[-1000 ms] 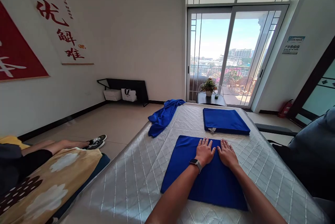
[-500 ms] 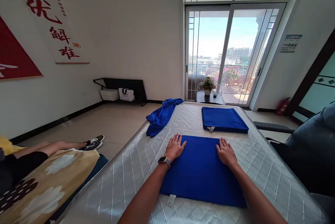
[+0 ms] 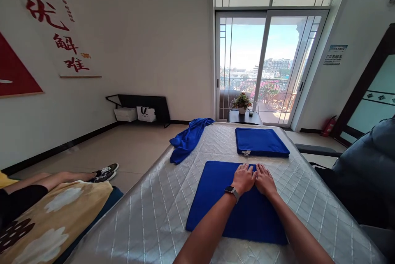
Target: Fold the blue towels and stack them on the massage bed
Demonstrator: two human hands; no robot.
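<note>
Now my left hand [image 3: 243, 179] has come across from the cloth's left edge to meet my right hand [image 3: 265, 181]. Both press, open and gripping nothing, on the blue cloth [image 3: 210, 190], lower centre of the frame, leaving its left side unpressed.

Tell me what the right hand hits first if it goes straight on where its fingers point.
Probably the blue stack, just past the blue cloth that the right hand rests on, though the depth of the gap is unclear.
</note>
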